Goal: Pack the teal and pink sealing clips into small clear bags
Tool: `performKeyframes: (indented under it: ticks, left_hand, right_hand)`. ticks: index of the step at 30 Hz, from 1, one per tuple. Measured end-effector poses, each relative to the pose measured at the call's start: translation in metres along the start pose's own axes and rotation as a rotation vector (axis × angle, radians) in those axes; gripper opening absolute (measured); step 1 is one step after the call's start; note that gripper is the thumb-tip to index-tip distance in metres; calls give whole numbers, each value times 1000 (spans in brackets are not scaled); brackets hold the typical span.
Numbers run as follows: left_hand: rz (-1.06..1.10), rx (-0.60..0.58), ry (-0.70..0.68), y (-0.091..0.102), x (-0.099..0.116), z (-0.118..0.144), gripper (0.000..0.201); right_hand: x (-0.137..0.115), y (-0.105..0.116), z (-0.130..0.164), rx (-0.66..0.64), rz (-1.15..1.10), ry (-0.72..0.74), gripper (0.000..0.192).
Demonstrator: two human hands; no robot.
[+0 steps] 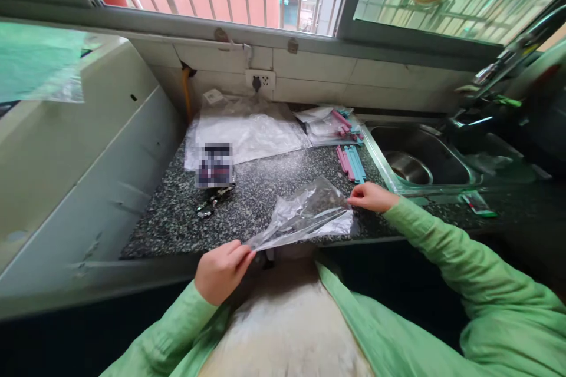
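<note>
Stretching between both hands, the clear plastic bag is lying with its long axis running from the left hand, whose fingers are pinching its near corner shut, up to the right hand, whose fingertips are closing on the far edge over the granite counter.

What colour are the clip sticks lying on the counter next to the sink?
Pink and light blue sticks, side by side on the speckled counter; the head view shows them.
</note>
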State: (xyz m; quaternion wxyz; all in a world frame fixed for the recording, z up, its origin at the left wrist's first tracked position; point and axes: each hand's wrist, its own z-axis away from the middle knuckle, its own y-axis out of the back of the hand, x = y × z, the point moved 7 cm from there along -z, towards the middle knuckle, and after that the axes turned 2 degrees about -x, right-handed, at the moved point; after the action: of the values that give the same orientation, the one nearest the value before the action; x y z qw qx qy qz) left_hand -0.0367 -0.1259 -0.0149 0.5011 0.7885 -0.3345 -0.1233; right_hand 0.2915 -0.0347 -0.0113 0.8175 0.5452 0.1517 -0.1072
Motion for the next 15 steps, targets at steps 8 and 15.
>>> performKeyframes:
  ticks: [8,15]
  left_hand:
    - [61,-75,292,21,-30,-39,39]
    - [-34,-275,305,-10,-16,-95,39]
  right_hand:
    - [-50,36,-43,42,-83,360,34]
    - [-67,9,-69,-193,137,423,35]
